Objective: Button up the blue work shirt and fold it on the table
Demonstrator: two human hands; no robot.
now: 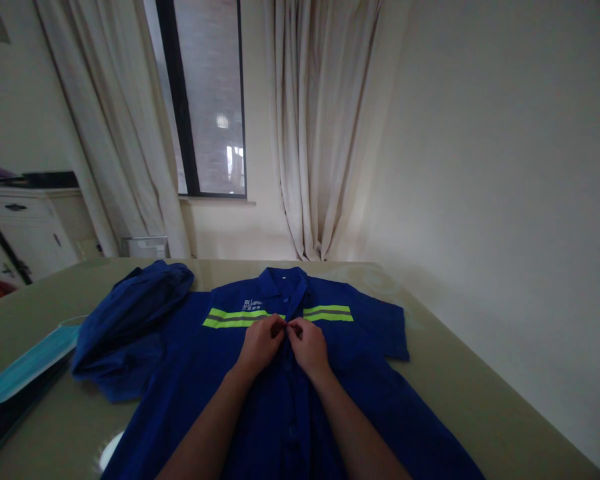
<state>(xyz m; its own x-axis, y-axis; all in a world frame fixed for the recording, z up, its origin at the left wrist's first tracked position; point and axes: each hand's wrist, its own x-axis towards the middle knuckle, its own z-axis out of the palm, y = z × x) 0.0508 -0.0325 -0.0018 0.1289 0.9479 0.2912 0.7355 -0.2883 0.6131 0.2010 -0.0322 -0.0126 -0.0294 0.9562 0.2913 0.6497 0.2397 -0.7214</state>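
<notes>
A blue short-sleeved work shirt (360,363) with a yellow-green reflective band across the chest lies spread face up, its collar pointing away from me. Both hands meet on its front placket, just under the band. My left hand (264,341) pinches the placket edge between thumb and fingers. Opposite it, my right hand (307,343) pinches the other edge, the fingertips of both almost touching. Whatever button sits between them is hidden by the fingers. Above the hands the collar stands open, and more buttons show lower on the placket.
A bunched blue garment (130,320) lies left of the shirt, touching its sleeve. Further left, a light blue face mask (33,363) rests on a dark flat object (23,407). The greenish table (480,407) meets a wall on the right. Curtains (310,133) hang behind.
</notes>
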